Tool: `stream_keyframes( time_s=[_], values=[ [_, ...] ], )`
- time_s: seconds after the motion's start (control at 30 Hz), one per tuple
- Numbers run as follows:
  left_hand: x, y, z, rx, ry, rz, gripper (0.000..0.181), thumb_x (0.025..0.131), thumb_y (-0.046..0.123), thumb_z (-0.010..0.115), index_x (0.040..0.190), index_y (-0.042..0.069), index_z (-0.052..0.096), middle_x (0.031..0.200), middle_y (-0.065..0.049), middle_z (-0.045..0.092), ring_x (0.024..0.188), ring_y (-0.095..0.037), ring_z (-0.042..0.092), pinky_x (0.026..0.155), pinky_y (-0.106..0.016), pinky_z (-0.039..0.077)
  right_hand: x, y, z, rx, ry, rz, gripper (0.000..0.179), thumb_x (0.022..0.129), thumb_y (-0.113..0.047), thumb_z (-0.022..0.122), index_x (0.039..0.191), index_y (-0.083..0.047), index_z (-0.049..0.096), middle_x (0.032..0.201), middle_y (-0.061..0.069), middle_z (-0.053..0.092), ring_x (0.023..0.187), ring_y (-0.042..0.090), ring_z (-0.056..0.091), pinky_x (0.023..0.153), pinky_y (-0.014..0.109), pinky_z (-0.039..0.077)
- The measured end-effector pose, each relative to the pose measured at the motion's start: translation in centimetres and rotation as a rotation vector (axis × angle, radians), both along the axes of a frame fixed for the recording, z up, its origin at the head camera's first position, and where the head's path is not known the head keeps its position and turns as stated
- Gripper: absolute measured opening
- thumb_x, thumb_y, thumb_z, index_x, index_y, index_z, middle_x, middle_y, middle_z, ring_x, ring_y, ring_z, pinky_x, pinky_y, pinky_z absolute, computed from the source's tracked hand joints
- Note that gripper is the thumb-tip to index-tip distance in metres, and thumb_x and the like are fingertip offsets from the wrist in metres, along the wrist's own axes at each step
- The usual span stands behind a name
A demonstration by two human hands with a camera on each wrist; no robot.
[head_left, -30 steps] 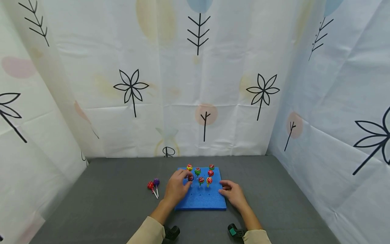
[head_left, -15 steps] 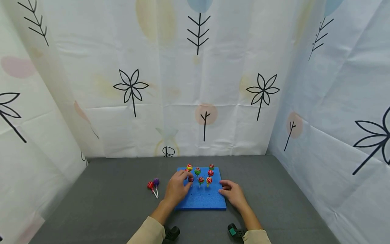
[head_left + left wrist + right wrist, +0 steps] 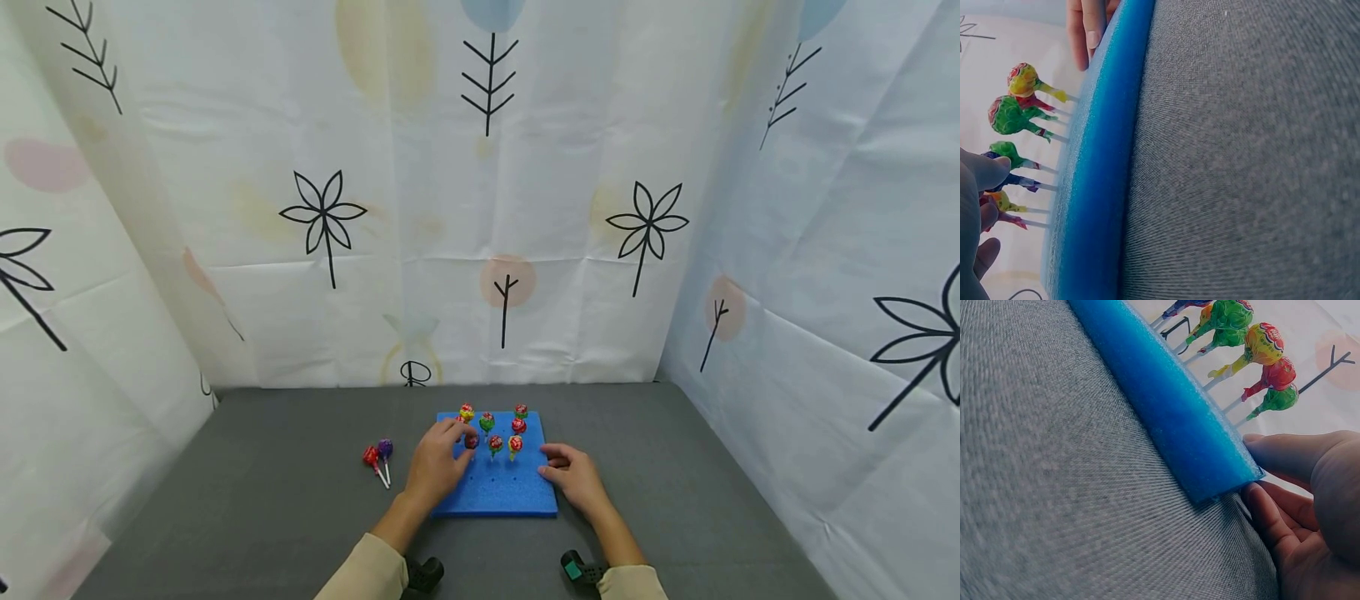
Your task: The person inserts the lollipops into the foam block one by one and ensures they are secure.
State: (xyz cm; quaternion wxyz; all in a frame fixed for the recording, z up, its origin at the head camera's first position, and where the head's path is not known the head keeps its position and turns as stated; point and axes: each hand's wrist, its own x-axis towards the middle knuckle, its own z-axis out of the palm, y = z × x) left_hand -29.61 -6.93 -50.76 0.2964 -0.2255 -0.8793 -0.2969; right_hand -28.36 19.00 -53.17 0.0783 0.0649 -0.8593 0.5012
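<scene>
My left hand (image 3: 435,462) pinches a purple-wrapped lollipop (image 3: 1019,180) between thumb and fingers. The lollipop's stick stands in a blue foam board (image 3: 495,497), near the board's left side. With thumb above and fingers at the side, my right hand (image 3: 576,477) grips the board's right edge. Around the pinched lollipop several others stand upright in the board, among them a green one (image 3: 487,422), a yellow one (image 3: 515,445) and a red one (image 3: 519,426). My left fingers partly hide a red one behind them.
Left of the board, a red lollipop (image 3: 371,456) and a purple lollipop (image 3: 385,448) lie side by side on the grey tabletop (image 3: 285,500). Small holes show in the board's front half. Patterned white cloth (image 3: 420,183) encloses the table at the back and sides.
The purple lollipop's head has shifted slightly down and to the right in my left fingers. My right hand has stayed on the board's edge.
</scene>
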Motion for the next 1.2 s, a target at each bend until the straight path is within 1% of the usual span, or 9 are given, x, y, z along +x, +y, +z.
stream_keyframes(
  time_s=[0.2,0.3,0.47,0.63,0.77,0.9,1.07,1.2],
  values=[
    [0.1,-0.1,0.1,0.013,0.028,-0.008,0.029,0.074,0.011,0.085,0.097,0.020,0.069,0.100,0.005,0.062,0.092,-0.013,0.059,0.080,-0.036,0.053,0.0,0.0,0.1,0.002,0.002,-0.002,0.031,0.084,-0.004,0.074,0.114,0.000,0.067,0.107,0.010,0.067,0.091,0.021,0.060,0.079,0.036,0.053],
    [0.1,-0.1,0.1,0.026,0.047,-0.010,0.029,0.073,0.011,0.086,0.095,0.020,0.069,0.099,0.006,0.062,0.091,-0.012,0.059,0.078,-0.035,0.053,0.0,0.0,0.1,0.004,0.004,-0.002,0.031,0.084,-0.004,0.074,0.114,0.001,0.067,0.107,0.010,0.067,0.091,0.021,0.060,0.079,0.036,0.053],
    [0.2,-0.1,0.1,0.044,0.079,-0.009,0.030,0.072,0.010,0.087,0.093,0.020,0.069,0.098,0.005,0.063,0.092,-0.013,0.059,0.079,-0.036,0.053,0.0,0.0,-0.1,0.002,-0.004,-0.004,0.031,0.085,-0.004,0.074,0.114,0.000,0.067,0.107,0.010,0.067,0.091,0.021,0.060,0.080,0.037,0.053],
    [0.3,-0.1,0.1,0.075,0.098,-0.012,0.028,0.073,0.010,0.086,0.093,0.019,0.070,0.098,0.005,0.063,0.092,-0.014,0.060,0.079,-0.038,0.053,0.0,0.0,-0.1,-0.008,0.001,0.002,0.031,0.085,-0.004,0.074,0.115,0.001,0.067,0.107,0.010,0.066,0.091,0.021,0.060,0.079,0.036,0.053],
    [0.6,-0.3,0.3,0.095,0.089,-0.022,0.025,0.075,0.011,0.085,0.093,0.020,0.070,0.098,0.006,0.063,0.093,-0.013,0.059,0.081,-0.037,0.052,-0.1,0.1,-0.1,-0.012,0.003,0.005,0.031,0.085,-0.004,0.074,0.115,0.001,0.067,0.106,0.009,0.066,0.092,0.021,0.060,0.079,0.036,0.052],
    [0.8,-0.6,0.3,0.115,0.097,-0.036,0.023,0.076,0.011,0.085,0.092,0.019,0.071,0.097,0.006,0.063,0.093,-0.014,0.059,0.081,-0.037,0.052,0.0,0.1,-0.1,-0.010,0.008,0.010,0.031,0.085,-0.004,0.074,0.114,0.001,0.067,0.106,0.009,0.066,0.091,0.021,0.060,0.079,0.035,0.052],
    [1.3,-0.8,0.1,0.133,0.095,-0.035,0.022,0.075,0.010,0.085,0.090,0.017,0.070,0.093,0.006,0.064,0.089,-0.013,0.059,0.077,-0.036,0.054,0.0,0.1,-0.1,-0.015,0.019,0.009,0.030,0.084,-0.003,0.074,0.113,0.001,0.067,0.106,0.011,0.067,0.090,0.022,0.060,0.078,0.035,0.053],
    [1.5,-1.1,-0.4,0.153,0.092,-0.040,0.023,0.074,0.007,0.085,0.088,0.017,0.070,0.090,0.006,0.063,0.086,-0.011,0.058,0.073,-0.033,0.054,0.0,0.1,-0.1,-0.008,0.026,0.007,0.030,0.084,-0.004,0.075,0.113,0.001,0.068,0.106,0.011,0.067,0.090,0.022,0.060,0.078,0.035,0.053]
  ],
)
